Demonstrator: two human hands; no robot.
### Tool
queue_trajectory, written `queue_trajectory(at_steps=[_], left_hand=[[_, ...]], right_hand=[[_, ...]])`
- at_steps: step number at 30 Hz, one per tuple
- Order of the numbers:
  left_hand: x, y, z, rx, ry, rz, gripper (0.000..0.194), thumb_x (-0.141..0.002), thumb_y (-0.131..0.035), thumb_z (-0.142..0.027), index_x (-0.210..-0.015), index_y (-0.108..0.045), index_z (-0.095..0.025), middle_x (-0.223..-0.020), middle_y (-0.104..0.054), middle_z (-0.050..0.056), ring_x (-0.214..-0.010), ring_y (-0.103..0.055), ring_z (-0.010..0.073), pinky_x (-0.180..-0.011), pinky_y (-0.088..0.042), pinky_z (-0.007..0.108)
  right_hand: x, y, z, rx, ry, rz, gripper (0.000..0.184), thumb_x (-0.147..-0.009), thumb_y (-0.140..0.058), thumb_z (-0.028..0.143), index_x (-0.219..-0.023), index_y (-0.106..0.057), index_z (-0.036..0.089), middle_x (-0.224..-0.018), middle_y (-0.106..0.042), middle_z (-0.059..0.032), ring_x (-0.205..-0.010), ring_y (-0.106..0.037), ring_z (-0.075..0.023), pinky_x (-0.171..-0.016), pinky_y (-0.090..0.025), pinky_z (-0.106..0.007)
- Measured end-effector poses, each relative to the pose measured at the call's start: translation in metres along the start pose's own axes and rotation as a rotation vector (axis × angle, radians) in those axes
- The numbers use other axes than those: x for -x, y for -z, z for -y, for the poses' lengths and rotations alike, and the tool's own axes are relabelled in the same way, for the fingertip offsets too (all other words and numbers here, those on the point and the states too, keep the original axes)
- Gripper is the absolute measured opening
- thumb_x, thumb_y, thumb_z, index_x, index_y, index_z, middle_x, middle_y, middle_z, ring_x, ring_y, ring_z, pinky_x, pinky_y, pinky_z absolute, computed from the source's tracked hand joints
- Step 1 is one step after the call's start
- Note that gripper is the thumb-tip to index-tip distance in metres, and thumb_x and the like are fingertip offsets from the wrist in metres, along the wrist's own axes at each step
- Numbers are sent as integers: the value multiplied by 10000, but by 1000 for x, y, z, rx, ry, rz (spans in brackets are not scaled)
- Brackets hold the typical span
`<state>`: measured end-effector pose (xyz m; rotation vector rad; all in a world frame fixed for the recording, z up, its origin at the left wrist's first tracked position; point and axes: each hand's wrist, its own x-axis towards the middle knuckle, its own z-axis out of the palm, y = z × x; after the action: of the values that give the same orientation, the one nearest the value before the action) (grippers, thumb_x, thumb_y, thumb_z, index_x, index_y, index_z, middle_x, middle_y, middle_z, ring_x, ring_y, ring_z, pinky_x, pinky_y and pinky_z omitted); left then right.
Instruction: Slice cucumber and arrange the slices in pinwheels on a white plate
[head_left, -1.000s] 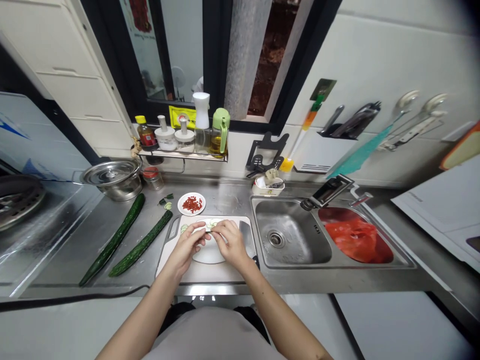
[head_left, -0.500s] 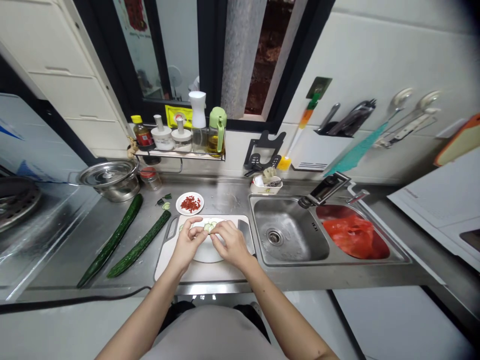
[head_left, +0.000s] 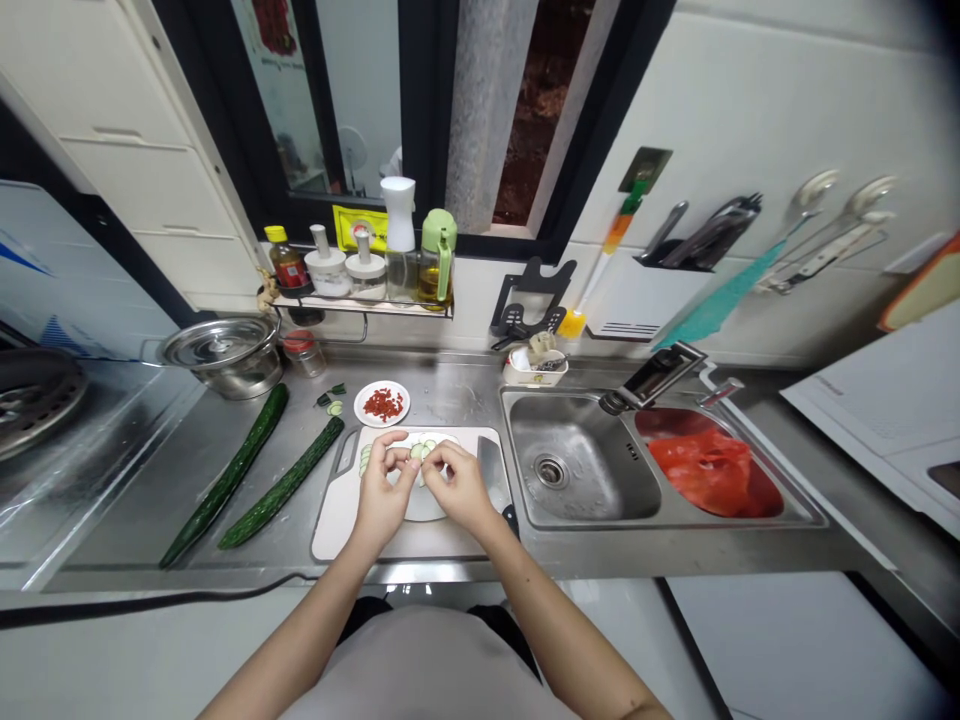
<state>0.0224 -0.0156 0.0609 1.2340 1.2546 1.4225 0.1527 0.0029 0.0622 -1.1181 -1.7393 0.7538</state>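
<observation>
Over a white plate (head_left: 424, 512) on the cutting board (head_left: 341, 535), my hands meet fingertip to fingertip. My left hand (head_left: 384, 492) pinches a thin pale-green cucumber slice (head_left: 416, 452) between thumb and finger, its index finger raised. The closed fingertips of my right hand (head_left: 460, 490) are at the same slice's right edge. Several more cucumber slices lie on the plate's far side, partly hidden by my fingers. Others sit at the board's left, beside my left hand. A knife (head_left: 492, 462) rests along the board's right edge, its dark handle toward me.
Two whole cucumbers (head_left: 283, 484) lie left of the board. Behind it stands a small white dish (head_left: 360, 416) of red pieces (head_left: 383, 404), with cucumber ends (head_left: 335, 407) nearby. A steel sink (head_left: 592, 500) with a faucet (head_left: 652, 378) is on the right; a lidded pot (head_left: 240, 370) stands back left.
The cucumber slice has turned to show more of its round face. My left hand has moved slightly right, its fingers drawing closer to the right hand's. The view shifts slightly.
</observation>
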Motion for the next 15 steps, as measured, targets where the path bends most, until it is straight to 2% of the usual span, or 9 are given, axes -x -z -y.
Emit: queue_trajectory(at_steps=[6,10,15], left_hand=[[2,-5,2,-35,-27,-23,361,-812,-619,-332,-1123,-487,-207,-803,-588,-9,-741,-570,123,-757,-440,264],[3,-7,6,-80,-49,-31,343,-829,-598,-325,-1132,-493,-205,-825,-593,4,-777,-576,133,-765,-443,269],[4,-9,11,-123,-57,-20,346,-843,-581,-324,-1156,-494,-203,-842,-605,13,-793,-581,141,-780,-450,281]], right_hand=[[0,-3,-4,-132,-154,-13,130,-737,-528,203,-619,-578,182,-638,-544,17,-605,-464,-107,-541,-318,-219],[1,-4,-7,-203,-265,-13,122,-708,-529,227,-601,-566,180,-619,-548,21,-602,-472,-109,-546,-335,-219],[1,-4,-11,-278,-329,-17,135,-687,-526,252,-577,-548,177,-598,-540,22,-608,-477,-114,-582,-363,-230]])
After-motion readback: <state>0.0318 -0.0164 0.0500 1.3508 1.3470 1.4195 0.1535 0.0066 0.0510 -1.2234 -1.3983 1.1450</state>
